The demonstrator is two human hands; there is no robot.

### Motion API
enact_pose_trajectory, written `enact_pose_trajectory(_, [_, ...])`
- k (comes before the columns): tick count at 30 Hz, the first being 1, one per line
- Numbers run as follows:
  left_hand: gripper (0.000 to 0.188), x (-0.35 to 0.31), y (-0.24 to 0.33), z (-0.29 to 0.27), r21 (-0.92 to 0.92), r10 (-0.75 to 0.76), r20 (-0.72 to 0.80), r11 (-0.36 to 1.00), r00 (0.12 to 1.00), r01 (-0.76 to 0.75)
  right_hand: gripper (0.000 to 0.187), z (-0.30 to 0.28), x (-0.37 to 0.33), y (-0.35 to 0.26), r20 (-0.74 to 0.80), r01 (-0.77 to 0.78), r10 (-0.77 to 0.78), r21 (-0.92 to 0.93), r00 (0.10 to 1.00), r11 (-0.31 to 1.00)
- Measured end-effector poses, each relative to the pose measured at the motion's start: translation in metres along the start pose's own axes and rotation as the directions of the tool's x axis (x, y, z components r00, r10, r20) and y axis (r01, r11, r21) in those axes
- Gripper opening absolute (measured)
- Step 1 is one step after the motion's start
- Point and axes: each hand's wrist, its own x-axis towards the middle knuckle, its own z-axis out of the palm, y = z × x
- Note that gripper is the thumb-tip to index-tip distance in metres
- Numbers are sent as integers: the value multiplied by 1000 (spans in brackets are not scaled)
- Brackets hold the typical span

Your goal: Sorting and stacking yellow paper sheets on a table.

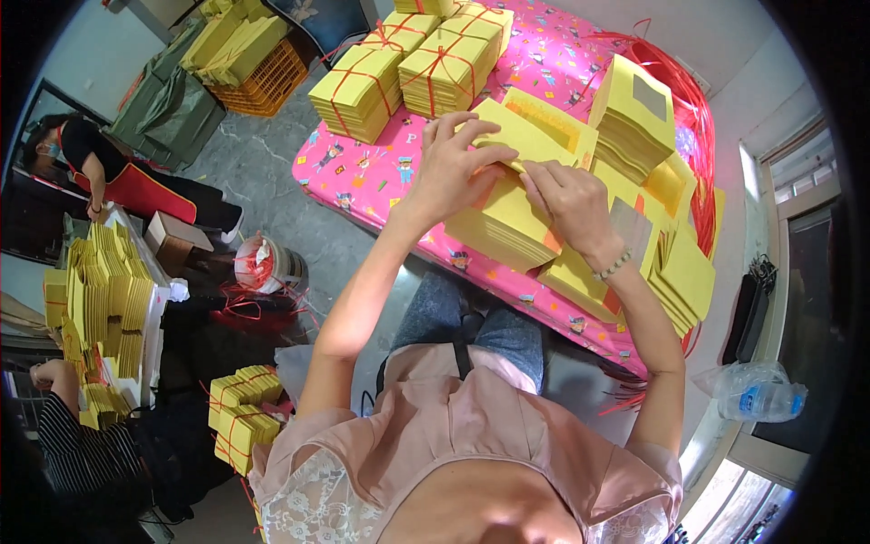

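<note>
My left hand and my right hand meet over the pink patterned table. Between them is a piece of yellow paper, pinched along its edge by the fingers of both hands. Just below lies a thick stack of yellow paper, its layered side towards me. Behind the right hand sits an open piece with an orange printed area. The fingertips partly cover the paper's edge, so its exact fold is hidden. A beaded bracelet circles my right wrist.
Bundles tied with red string stand at the table's far left. More yellow stacks and red strands line its right side. Two people work at another table on the left. A bucket stands on the floor between.
</note>
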Motion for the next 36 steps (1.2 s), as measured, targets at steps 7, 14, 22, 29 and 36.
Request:
enact_pose_trajectory(7, [27, -25, -20, -13, 19, 52, -70, 999, 996, -50, 24, -24, 3, -13, 89, -84, 66, 225, 994, 971])
enact_pose_trajectory(14, [33, -64, -57, -29, 76, -75, -303, 992, 950, 102, 24, -48, -30, -4, 200, -290, 230, 366, 952, 884])
enact_pose_trajectory(22, [36, -136, -102, 5, 106, -239, -236, 957, 942, 269, 18, -57, -54, -10, 304, -363, 254, 390, 918, 846])
enact_pose_trajectory(29, [39, -164, -100, 20, 17, -301, -48, 953, 953, 302, 25, -61, -57, -14, 312, -317, 212, 341, 926, 885])
enact_pose_trajectory(36, [38, -162, -91, 14, 54, -358, 129, 934, 925, 354, 27, -53, -59, -17, 236, -247, 191, 239, 953, 939])
